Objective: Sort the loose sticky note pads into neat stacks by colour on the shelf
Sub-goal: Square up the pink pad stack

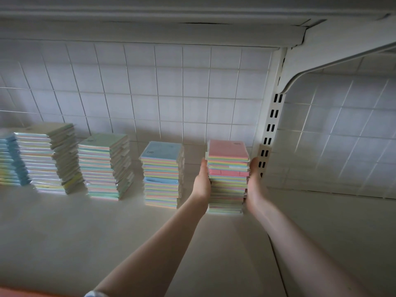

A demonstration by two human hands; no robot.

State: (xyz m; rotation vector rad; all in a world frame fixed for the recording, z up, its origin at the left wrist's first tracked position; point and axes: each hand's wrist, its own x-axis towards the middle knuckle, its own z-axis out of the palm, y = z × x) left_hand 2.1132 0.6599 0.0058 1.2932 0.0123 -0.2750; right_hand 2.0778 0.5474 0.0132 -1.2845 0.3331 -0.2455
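Observation:
Several stacks of wrapped sticky note pads stand in a row on the white shelf [107, 228]. The rightmost stack [228, 176] has a pink pad on top. My left hand [202, 182] presses flat against its left side and my right hand [256, 181] presses against its right side, fingers straight along the pads. Left of it stand a blue-topped stack [162, 174], a green-topped stack [105, 166], a taller leaning pale stack [47, 157] and a blue stack [11, 161] cut off by the left edge.
A white slotted upright post [271, 129] stands just right of the pink-topped stack. A tiled wall [150, 88] backs the shelf, and another shelf board [150, 20] hangs overhead. A further shelf bay [332, 221] lies to the right.

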